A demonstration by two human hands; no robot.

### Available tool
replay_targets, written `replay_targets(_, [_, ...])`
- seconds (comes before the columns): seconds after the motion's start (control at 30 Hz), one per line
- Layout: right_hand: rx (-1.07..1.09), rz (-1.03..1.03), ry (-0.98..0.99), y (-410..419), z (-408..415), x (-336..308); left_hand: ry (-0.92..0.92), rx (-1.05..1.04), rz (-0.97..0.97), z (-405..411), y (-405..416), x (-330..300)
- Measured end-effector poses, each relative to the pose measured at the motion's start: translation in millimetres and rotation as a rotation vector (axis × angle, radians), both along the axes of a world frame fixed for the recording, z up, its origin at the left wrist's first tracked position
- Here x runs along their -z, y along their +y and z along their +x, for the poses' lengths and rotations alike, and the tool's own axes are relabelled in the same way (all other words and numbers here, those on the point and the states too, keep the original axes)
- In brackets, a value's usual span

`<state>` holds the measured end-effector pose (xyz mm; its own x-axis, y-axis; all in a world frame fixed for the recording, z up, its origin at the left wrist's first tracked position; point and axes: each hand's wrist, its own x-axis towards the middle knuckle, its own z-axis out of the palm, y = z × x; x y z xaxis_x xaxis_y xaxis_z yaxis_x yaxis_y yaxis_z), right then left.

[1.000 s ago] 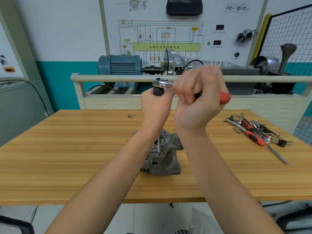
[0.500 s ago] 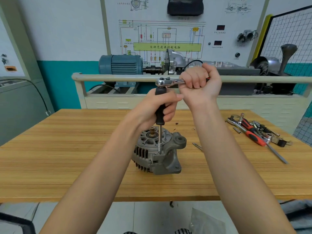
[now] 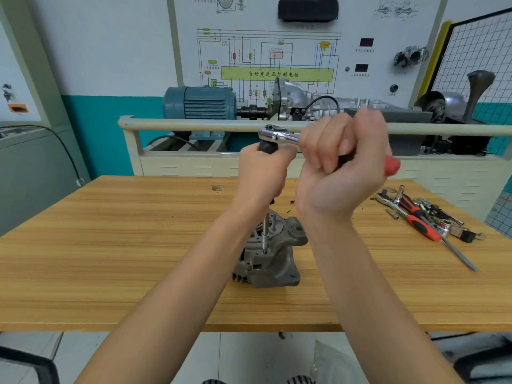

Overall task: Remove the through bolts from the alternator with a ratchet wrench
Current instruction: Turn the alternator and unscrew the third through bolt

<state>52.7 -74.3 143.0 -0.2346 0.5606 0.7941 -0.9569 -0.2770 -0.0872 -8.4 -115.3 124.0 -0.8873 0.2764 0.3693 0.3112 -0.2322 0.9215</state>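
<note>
Head view: right hand [image 3: 342, 173] is clenching the ratchet wrench [image 3: 279, 136] handle.
Left hand [image 3: 261, 173]: gripping the black extension below the ratchet head.
Alternator [image 3: 273, 261]: likely heavy, rigid, sitting beneath both grips.

A single head-worn wide-angle camera looks forward and down across the desk [image 3: 110, 259] from its near edge. Both forearms reach away from the lens, close and large. The view faces the wall-mounted wiring diagram panel [image 3: 277, 59] behind the desk's far edge.
</note>
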Motion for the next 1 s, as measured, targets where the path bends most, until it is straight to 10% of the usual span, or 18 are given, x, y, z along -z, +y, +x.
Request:
replay_targets(0.17, [0.457,0.202,0.066,-18.9,-0.3,9.3,0.066,-0.044,-0.015,2.7,5.2,3.4])
replay_targets(0.43, [-0.487,-0.204,-0.263,39.7,-10.9,-13.5,0.076,0.54,-0.054,-17.0,-25.1,-3.6])
replay_targets(0.63, [-0.796,-0.406,-0.351,55.0,-33.8,-17.4,0.021,0.548,-0.063,-13.9,-16.6,-1.7])
replay_targets(1.0, [0.042,0.06,0.037,-0.2,-3.7,-2.7,-0.012,0.002,0.005,1.5,-1.3,-1.5])
